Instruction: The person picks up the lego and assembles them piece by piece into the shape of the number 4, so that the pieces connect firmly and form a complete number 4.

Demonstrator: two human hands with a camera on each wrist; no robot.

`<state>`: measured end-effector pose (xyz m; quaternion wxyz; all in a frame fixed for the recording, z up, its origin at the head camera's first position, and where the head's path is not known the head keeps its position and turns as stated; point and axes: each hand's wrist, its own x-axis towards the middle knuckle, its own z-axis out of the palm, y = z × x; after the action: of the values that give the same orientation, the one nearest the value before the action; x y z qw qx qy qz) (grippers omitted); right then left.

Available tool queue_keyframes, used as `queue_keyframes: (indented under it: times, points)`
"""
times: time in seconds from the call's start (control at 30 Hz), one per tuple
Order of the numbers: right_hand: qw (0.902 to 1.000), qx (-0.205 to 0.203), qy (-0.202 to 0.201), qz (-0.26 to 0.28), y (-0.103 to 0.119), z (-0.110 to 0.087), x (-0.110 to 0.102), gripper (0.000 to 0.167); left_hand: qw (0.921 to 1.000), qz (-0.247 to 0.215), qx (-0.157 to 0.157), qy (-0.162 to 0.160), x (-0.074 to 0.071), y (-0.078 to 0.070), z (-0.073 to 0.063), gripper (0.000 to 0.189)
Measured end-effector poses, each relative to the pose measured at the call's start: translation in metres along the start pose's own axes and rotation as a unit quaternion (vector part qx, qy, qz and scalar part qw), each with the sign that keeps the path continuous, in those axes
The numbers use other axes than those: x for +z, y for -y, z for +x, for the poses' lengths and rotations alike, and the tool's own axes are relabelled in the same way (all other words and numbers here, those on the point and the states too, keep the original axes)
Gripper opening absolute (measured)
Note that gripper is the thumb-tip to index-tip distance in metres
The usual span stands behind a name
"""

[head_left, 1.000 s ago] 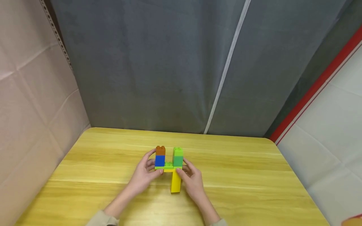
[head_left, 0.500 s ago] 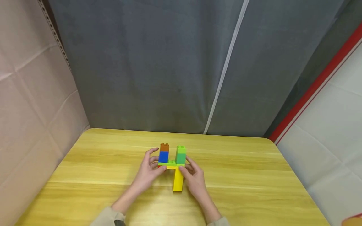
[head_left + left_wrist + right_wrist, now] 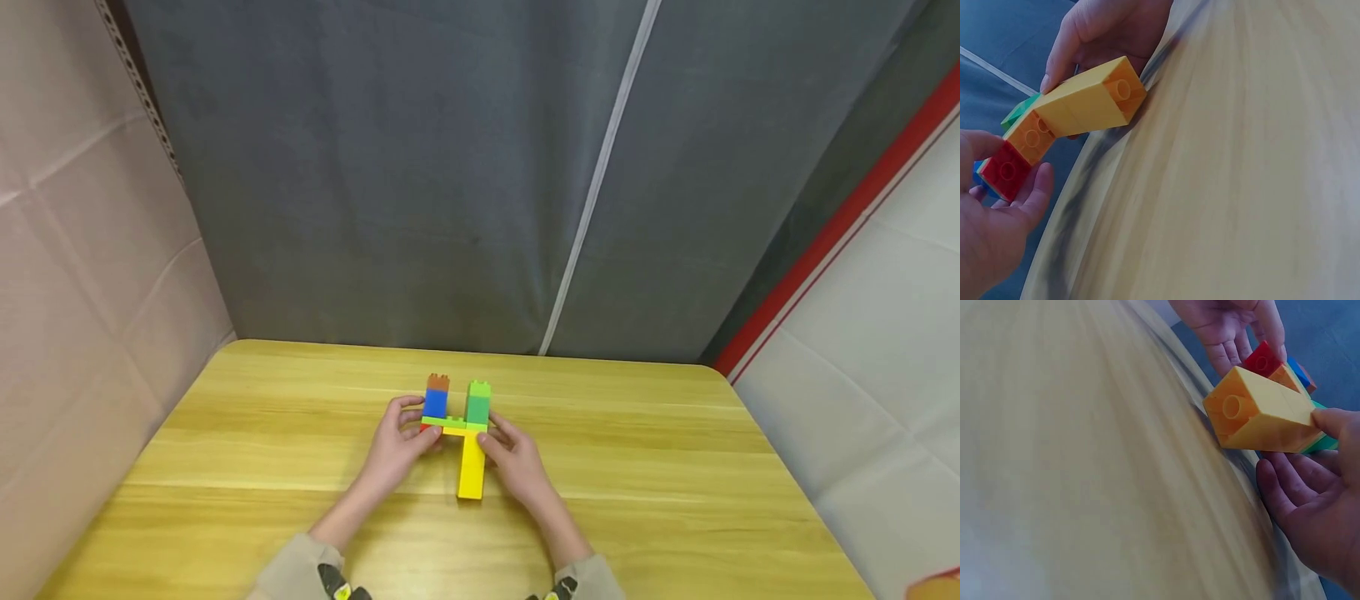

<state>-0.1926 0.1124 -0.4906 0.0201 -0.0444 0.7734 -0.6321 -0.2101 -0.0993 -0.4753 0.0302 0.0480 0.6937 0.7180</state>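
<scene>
A toy brick build is held over the table between both hands, its hollow underside showing in the wrist views. A lime plate carries a brown brick on a blue brick at the left, and a light green brick on a green brick at the right. Below are a red brick, an orange-yellow brick and a long yellow leg. My left hand pinches the left end at the red brick. Thumb on the yellow leg's top, my right hand grips the right end.
A wooden table with rounded far corners lies beneath the hands. Behind it hangs a grey curtain with a pale strip. White sheets stand at the left, and a red-edged white panel at the right.
Both hands have carried the brick build slightly away from me and a little to the right. It has tipped, so the red brick under the left end now shows.
</scene>
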Motion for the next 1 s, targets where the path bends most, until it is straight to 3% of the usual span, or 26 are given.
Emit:
queue_keyframes:
  times: [0.27,0.43,1.0]
  points:
    - [0.9995,0.009,-0.008,-0.029,0.0,0.015,-0.008,0.054,0.9999,0.009,0.007,-0.009,0.006,0.007,0.012,0.053]
    - [0.9977,0.011,-0.01,-0.066,-0.001,0.021,-0.011,0.051,0.9987,0.046,-0.007,-0.02,0.008,0.011,0.018,0.05]
    - [0.9837,-0.005,-0.031,-0.177,0.004,0.029,-0.006,0.041,0.9889,0.142,-0.045,-0.004,0.007,0.013,0.023,0.049]
